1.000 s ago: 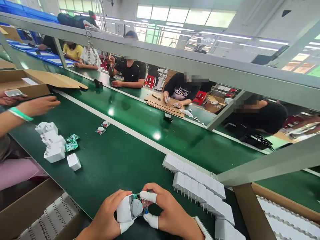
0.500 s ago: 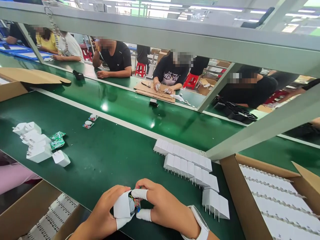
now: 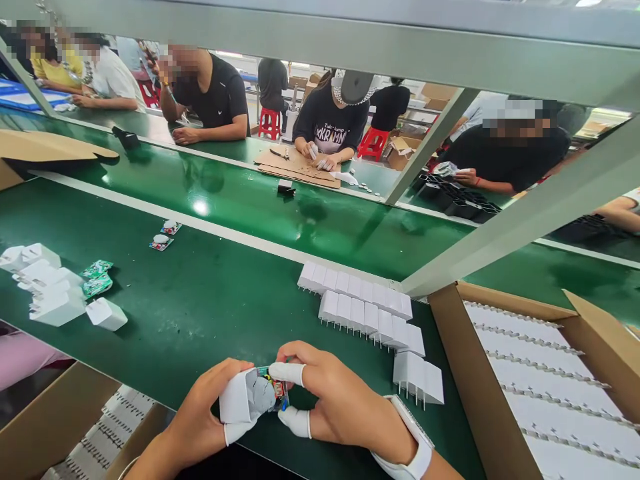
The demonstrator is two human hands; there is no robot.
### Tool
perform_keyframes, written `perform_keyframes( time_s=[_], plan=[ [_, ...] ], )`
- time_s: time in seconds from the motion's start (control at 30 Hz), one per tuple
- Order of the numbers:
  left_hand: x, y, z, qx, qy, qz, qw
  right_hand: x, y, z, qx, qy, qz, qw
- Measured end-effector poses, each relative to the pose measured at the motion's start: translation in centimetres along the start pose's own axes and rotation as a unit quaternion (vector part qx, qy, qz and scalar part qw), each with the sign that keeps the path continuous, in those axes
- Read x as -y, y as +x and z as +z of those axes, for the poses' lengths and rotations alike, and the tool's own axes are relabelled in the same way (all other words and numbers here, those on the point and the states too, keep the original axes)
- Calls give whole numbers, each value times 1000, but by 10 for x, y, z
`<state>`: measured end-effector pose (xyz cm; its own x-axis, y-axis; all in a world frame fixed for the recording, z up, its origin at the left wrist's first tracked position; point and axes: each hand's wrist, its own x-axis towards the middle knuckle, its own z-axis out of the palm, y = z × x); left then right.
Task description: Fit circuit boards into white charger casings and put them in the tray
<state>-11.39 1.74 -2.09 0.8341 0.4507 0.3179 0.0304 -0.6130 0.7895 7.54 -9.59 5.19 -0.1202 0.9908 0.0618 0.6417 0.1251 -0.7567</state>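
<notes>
In the head view, my left hand is closed around a white plastic charger housing, its open end facing right. Out of that end sticks a circuit board with a grey lump of filler and small coloured components. Two fingers of my right hand, tipped with white finger cots, pinch the board's outer edge. The board's inner part is hidden in the housing. Right of my hands stand rows of white charger housings with metal prongs pointing toward me.
Loose white housings lie at the left beside green circuit boards. Two more boards lie farther back. Cardboard boxes of chargers stand at the right and lower left. A slanted metal post rises behind. Co-workers sit across the bench.
My right hand has drawn slightly away from my left, and more of the circuit board and grey filler shows outside the housing. The camera view has shifted a little.
</notes>
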Motion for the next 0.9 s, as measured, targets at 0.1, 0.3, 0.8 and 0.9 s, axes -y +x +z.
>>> perform_keyframes(
  time_s=[0.1, 0.3, 0.8, 0.9],
  plan=[
    [-2, 0, 0, -4, -2, -12, 1000, -2, -2, 2, -2, 2, -1, 1000],
    [-4, -4, 1, 7, 3, -24, 1000, -8, -3, 7, 7, 5, -15, 1000],
    [-2, -6, 6, 41, 29, -23, 998, -6, -9, 8, 22, -31, 20, 999],
    [-2, -7, 7, 48, 27, -21, 998, -9, -11, 9, 30, -33, 26, 999]
  ],
)
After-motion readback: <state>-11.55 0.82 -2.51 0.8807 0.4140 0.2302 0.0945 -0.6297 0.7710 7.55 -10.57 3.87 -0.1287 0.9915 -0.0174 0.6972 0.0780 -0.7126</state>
